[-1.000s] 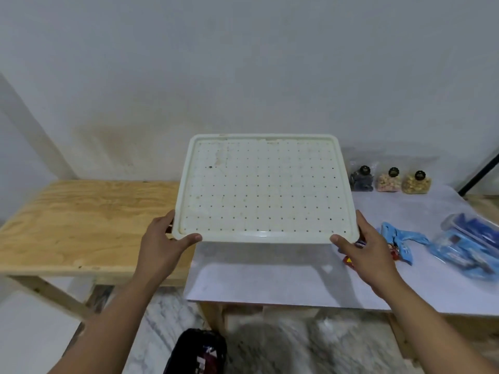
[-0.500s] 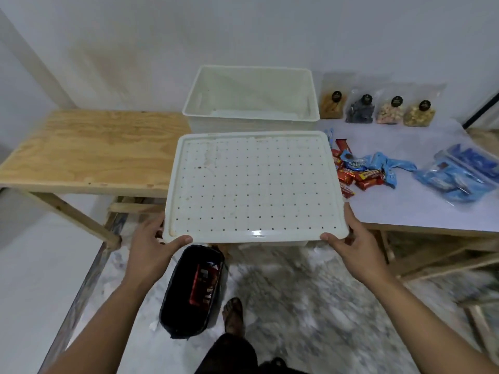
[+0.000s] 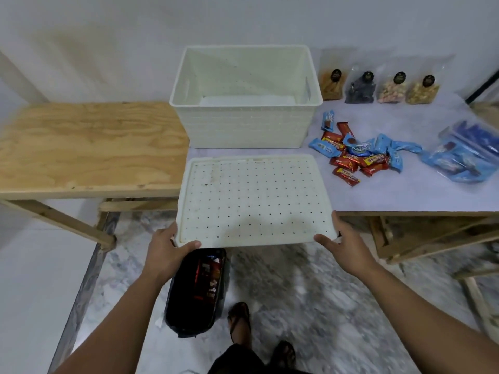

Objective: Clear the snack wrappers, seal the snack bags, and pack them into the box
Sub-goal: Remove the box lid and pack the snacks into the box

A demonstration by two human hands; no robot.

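The left hand point(image 3: 164, 252) and right hand point(image 3: 344, 245) are gripping the perforated lid point(image 3: 253, 198) by its near corners, before the open box point(image 3: 245, 95)

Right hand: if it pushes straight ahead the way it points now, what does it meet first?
The right hand grips the perforated lid, pointing toward the wall. Straight on, the lid's far edge likely meets the white box first; depth is uncertain.

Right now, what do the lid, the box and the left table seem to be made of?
Lid: looks like matte off-white plastic, moulded rim, rows of small holes, some stains. Box: apparently the same pale plastic, with ribbed walls. Left table: bare plywood, seemingly unvarnished, with visible grain.
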